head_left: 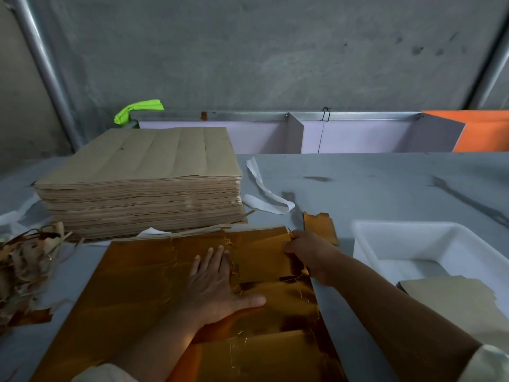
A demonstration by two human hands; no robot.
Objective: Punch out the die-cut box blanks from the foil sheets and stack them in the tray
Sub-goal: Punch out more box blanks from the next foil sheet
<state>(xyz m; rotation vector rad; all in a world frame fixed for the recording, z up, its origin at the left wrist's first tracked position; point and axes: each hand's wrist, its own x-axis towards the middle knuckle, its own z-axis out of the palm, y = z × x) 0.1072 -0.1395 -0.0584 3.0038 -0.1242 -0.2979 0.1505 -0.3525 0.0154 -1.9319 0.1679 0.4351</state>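
Head view — left hand (217,285) flat on glossy gold foil sheet (137,285), right hand (308,255) seemingly pinching its edge.

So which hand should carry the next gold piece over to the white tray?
Probably the right hand: it pinches the far corner of the gold sheet and sits beside the tray. The left hand lies flat, pinning the sheet down.

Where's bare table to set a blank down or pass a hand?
Widest bare patch: grey table behind the white tray, right of the white strip. The tray's far half is bare too. Crowded: left side, with sheet stack and scrap pile; the right hand and forearm fill the gap between foil sheet and tray.
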